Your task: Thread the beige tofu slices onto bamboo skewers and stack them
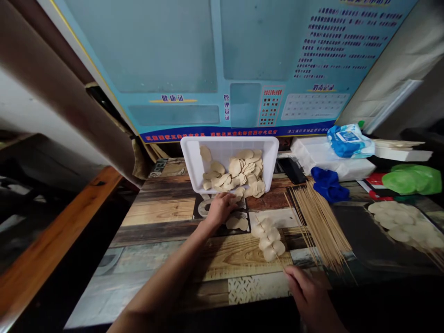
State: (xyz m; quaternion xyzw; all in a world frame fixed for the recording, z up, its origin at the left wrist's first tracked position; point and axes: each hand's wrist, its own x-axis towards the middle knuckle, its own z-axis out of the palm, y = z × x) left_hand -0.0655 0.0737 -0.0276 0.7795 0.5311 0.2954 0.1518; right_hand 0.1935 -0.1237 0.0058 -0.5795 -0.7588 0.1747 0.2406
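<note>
My right hand [307, 292] pinches the lower end of a bamboo skewer [280, 262] close to the table's front edge. Several thin, pale round slices [268, 238] are threaded along that skewer, tilted away from me over the tabletop. Farther off, my left hand [222, 208] has its fingers curled together at the pale slices by the tray's front lip; the fingertips are partly hidden. A white plastic tray [186, 159], tipped toward me, holds a heap of such slices [243, 169]. A few loose slices [237, 224] lie on the table just below my left hand.
A bundle of bare skewers [321, 226] lies right of centre. Beyond it, a dark tray [360, 236] carries skewered slices [405, 222]. A blue cloth-like item [329, 185], a wipes pack [350, 140] and a green bag [412, 179] sit at the back right. A blue poster board [222, 132] stands behind.
</note>
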